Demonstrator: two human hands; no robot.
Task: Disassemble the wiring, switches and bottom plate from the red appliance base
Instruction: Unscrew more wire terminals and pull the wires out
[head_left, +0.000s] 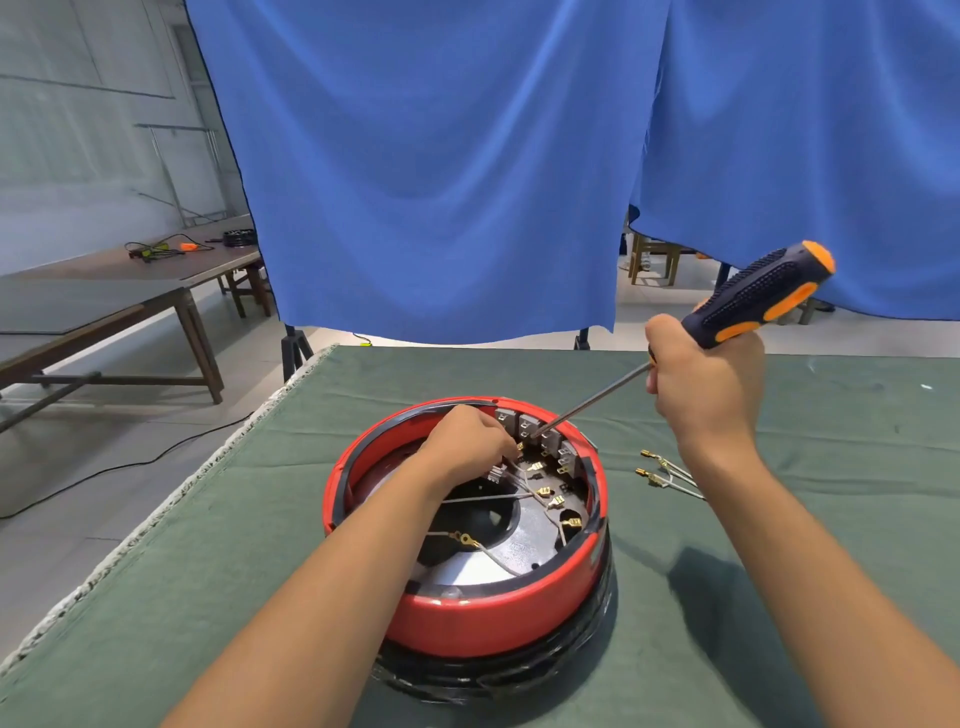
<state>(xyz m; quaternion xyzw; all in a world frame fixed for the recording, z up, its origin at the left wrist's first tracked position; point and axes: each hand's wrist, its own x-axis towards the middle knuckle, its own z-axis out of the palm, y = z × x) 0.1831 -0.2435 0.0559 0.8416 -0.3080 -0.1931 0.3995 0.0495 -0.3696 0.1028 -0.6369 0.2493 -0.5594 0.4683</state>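
At table centre, on the green cloth, the red appliance base (467, 613) sits open side up, dark bottom plate (511, 545) exposed inside. Row of grey switches (535, 434) lines the far inner wall of the base. Loose wires (530, 499) with brass spade terminals lie across the plate, several already off their tabs. Two freed leads (667, 473) rest on the cloth just right of the base.

Left hand (470, 441) reaches into the base, fingers pinched narrow at a wire or terminal just below the switch row; exact contact hidden by the knuckles. Right hand (704, 374) is closed around the screwdriver (758, 296), above and to the right of the base.

Key relation: screwdriver shaft runs down-left from the right hand, long axis diagonal, tip at a middle switch of the row; whether it touches cannot be told. Left hand is nearer the switches. Judgement: step in hand is freeing a switch or its terminal; slip of the tip toward the left fingers is the risk.
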